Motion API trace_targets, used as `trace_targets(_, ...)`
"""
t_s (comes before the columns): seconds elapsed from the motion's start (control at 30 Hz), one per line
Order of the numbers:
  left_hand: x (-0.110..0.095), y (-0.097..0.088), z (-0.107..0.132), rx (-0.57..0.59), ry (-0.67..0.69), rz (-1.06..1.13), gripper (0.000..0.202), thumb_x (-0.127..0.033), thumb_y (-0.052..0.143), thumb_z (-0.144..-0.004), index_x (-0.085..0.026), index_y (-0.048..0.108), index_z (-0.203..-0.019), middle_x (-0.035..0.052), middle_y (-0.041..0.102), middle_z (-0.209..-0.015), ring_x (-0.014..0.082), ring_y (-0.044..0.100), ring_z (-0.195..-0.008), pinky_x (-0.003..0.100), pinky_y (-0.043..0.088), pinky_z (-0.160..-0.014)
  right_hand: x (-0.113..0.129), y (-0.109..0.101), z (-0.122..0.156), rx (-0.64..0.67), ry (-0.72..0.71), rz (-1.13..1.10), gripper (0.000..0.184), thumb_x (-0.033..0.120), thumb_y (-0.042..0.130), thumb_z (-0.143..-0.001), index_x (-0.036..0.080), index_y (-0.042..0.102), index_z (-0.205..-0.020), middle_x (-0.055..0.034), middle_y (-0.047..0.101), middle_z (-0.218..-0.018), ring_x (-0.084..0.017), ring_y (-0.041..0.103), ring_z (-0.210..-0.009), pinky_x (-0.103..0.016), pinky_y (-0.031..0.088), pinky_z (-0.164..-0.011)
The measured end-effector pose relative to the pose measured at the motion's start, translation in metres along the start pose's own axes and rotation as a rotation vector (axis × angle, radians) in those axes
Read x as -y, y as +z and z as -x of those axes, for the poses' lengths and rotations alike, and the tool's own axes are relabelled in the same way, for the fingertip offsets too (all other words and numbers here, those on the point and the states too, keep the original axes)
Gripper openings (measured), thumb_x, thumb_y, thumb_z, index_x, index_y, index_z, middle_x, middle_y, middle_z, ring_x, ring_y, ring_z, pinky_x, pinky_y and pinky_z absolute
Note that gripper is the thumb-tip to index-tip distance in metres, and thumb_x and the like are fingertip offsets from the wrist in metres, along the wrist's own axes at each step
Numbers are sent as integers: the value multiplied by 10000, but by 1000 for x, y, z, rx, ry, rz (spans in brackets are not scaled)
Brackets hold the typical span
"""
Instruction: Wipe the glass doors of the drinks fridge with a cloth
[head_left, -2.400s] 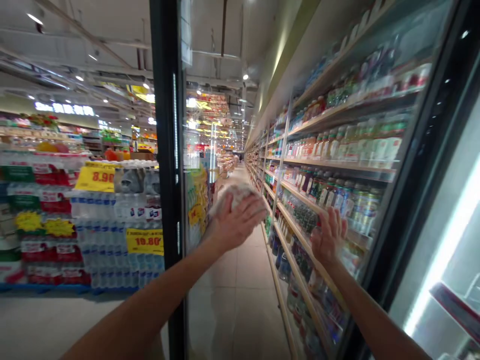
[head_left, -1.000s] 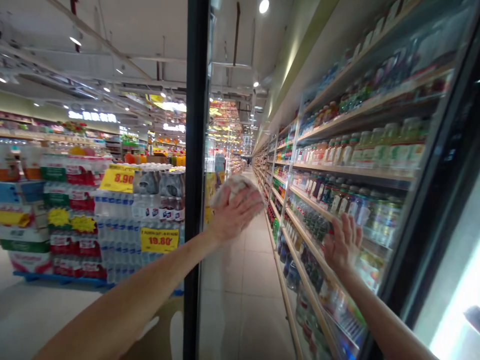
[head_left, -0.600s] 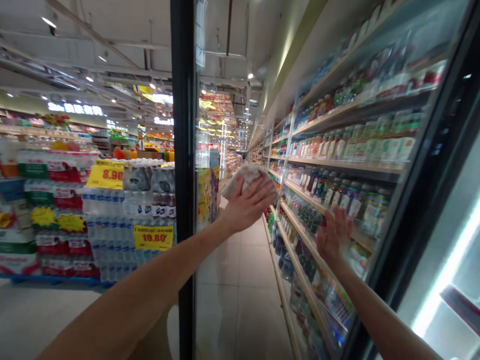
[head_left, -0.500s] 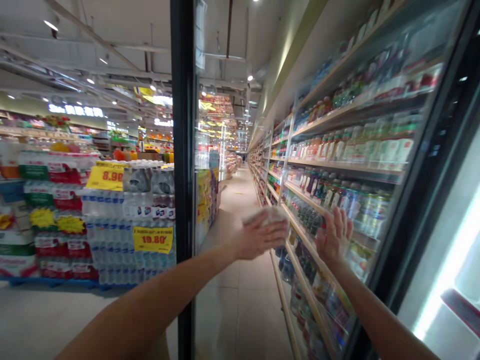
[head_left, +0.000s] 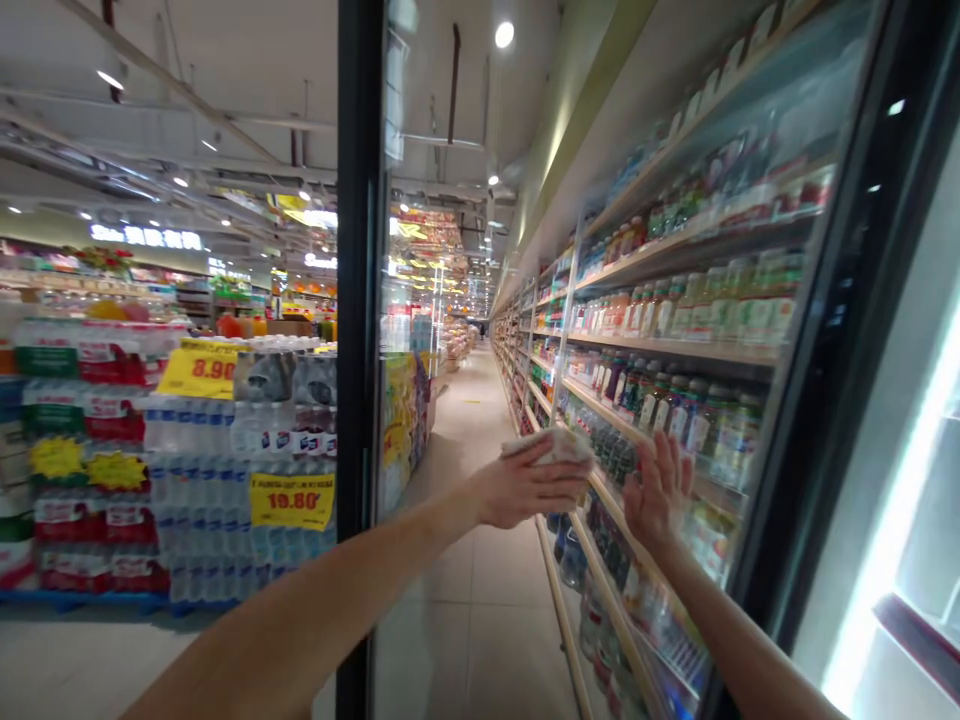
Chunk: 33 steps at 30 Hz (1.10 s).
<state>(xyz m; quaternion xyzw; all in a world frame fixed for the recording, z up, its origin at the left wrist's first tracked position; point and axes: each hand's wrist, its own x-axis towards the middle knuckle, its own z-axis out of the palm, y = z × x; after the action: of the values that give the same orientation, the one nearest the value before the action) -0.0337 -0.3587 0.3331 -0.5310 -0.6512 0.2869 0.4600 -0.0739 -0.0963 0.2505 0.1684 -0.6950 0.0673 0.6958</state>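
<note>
An open glass cooler door (head_left: 465, 560) with a black frame (head_left: 355, 300) stands in front of me. My left hand (head_left: 525, 487) presses a pale crumpled cloth (head_left: 553, 443) flat against the glass at mid height, fingers stretched over it. My right hand (head_left: 658, 490) lies open on the glass to the right, fingers spread, holding nothing. Through the glass I see drink bottles (head_left: 679, 415) on shelves.
Stacks of bottled water packs (head_left: 247, 470) with yellow price signs (head_left: 196, 368) stand left of the door. A long aisle (head_left: 480, 400) with tiled floor runs ahead beside the shelves. A lit cooler interior (head_left: 900, 540) is at the far right.
My left hand with the cloth has moved down and to the right across the glass, closer to my right hand. My right hand has stayed flat on the glass.
</note>
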Motion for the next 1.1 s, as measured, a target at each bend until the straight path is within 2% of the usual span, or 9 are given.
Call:
trace_targets(0.07, 14, -6, -1, -16, -61, -2, 376, -258, 358, -921, -330, 480, -1270, -54, 348, -1456, 139, 242, -1374, 448, 58, -1175, 0, 0, 0, -1, 0, 4, 622, 225, 415, -872, 241, 192, -1452, -108, 260, -1490, -266, 237, -1374, -505, 216, -1090)
trace_targets(0.23, 62, -35, -20, -122, -754, -84, 426, -350, 433, -894, -282, 446, -1314, 80, 210, -1514, 298, 163, -1395, 576, 66, -1124, 1, -1, -1, -15, -10, 14, 616, 221, 418, -875, 233, 199, -1451, -111, 277, -1482, -269, 242, -1372, -504, 221, -1087)
trace_targets(0.3, 50, -30, -21, -105, -726, -92, 425, -345, 407, -903, -262, 440, -1318, 93, 229, -1507, 294, 171, -1393, 584, 67, -1120, 0, 0, 0, -18, -8, 18, 610, 226, 415, -879, 233, 201, -1450, -114, 285, -1478, -273, 253, -1368, -507, 225, -1082)
trace_targets(0.47, 12, -7, -11, -14, -200, -70, 426, -301, 347, -921, -257, 397, -1342, 10, 279, -1492, 166, 201, -1390, 465, 57, -1167, -2, 3, 1, -26, -24, 31, 603, 235, 411, -878, 234, 210, -1447, -123, 307, -1466, -280, 270, -1359, -508, 245, -1070)
trace_targets(0.63, 68, -33, -15, -147, -757, -167, 461, -368, 352, -921, -242, 373, -1364, 61, 263, -1496, 262, 178, -1395, 565, 39, -1137, -1, 2, 1, -17, -8, 38, 601, 230, 395, -878, 233, 204, -1448, -130, 316, -1458, -283, 277, -1355, -511, 246, -1066)
trace_targets(0.7, 75, -37, -20, -153, -828, -173, 462, -370, 348, -921, -244, 370, -1365, 57, 267, -1495, 284, 161, -1395, 591, 34, -1126, -1, 2, 1, -17, -8, 22, 608, 226, 403, -875, 241, 201, -1448, -122, 303, -1467, -285, 268, -1359, -516, 239, -1071)
trace_targets(0.9, 25, -8, -27, -30, -141, -63, 406, -287, 286, -939, -291, 418, -1323, -63, 318, -1468, 151, 223, -1382, 451, 48, -1174, -3, 4, 4, -1, 8, 15, 606, 233, 403, -878, 246, 200, -1449, -120, 297, -1471, -290, 271, -1358, -532, 239, -1069)
trace_targets(0.97, 34, -11, -25, -36, -208, -82, 414, -300, 285, -941, -293, 400, -1339, -54, 313, -1471, 145, 238, -1376, 456, 17, -1173, -3, 4, 3, -5, 1, 16, 604, 236, 400, -880, 244, 200, -1449, -123, 291, -1473, -288, 269, -1360, -526, 244, -1069)
trace_targets(1.1, 86, -39, -10, -145, -677, -193, 456, -391, 359, -918, -292, 375, -1363, -8, 308, -1479, 202, 210, -1388, 479, -67, -1155, -2, 3, 1, -29, -24, 25, 598, 238, 398, -883, 230, 207, -1449, -122, 290, -1475, -279, 262, -1363, -513, 235, -1079)
